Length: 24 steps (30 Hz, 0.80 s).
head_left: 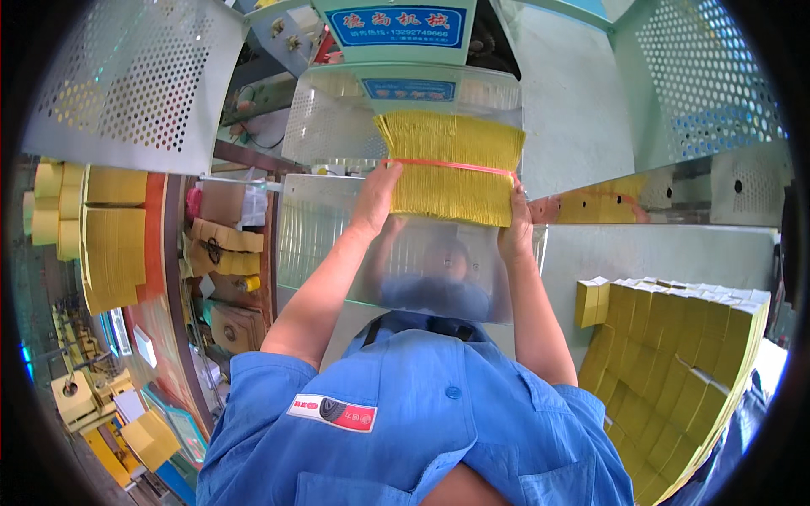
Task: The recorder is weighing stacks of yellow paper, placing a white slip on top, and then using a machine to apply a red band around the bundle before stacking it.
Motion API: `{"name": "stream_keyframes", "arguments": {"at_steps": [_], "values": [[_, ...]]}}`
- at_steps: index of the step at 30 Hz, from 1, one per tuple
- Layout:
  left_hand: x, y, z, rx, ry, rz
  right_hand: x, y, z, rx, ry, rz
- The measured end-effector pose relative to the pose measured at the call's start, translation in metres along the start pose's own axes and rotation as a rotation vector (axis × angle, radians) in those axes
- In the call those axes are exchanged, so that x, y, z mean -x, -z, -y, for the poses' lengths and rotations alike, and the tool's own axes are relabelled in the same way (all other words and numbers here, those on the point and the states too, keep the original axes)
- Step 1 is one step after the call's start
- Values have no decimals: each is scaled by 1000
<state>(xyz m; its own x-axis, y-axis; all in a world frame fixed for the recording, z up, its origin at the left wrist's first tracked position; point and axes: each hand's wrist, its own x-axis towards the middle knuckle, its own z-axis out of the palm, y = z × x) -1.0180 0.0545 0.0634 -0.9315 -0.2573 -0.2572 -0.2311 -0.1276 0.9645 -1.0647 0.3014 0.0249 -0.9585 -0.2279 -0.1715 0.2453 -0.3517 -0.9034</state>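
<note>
Both hands clasp a yellow paper bundle point(451, 167) with a red band: left hand point(377, 198) and right hand point(515, 228) closed on its ends. Above the bundle hangs a blue rectangular sign point(396, 25); right of it, yellow stacks point(683, 354) lie on the grey table point(658, 253).

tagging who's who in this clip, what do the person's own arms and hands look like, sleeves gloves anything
Both hands are bare: the left hand and the right hand wear no gloves, and no rings or watch show. The forearms are uncovered too. The blue work shirt has short sleeves ending above the elbows, round blue buttons, and a red and white patch on the chest.
</note>
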Motion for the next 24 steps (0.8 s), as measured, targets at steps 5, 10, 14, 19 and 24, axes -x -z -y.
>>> {"name": "stream_keyframes", "arguments": {"at_steps": [5,10,14,19,24], "values": [[2,-16,3,59,23,-53,3,-5,4,-120,-40,37],[-6,-19,3,133,-7,-68,-5,-2,-4,-76,-13,-24],[-8,-14,5,61,63,-99,-3,4,-10,-108,-25,2],[-1,-11,7,143,-6,-139,-13,6,-18,-165,-22,27],[45,-2,14,122,1,-146,1,4,-7,-38,-63,-92]]}}
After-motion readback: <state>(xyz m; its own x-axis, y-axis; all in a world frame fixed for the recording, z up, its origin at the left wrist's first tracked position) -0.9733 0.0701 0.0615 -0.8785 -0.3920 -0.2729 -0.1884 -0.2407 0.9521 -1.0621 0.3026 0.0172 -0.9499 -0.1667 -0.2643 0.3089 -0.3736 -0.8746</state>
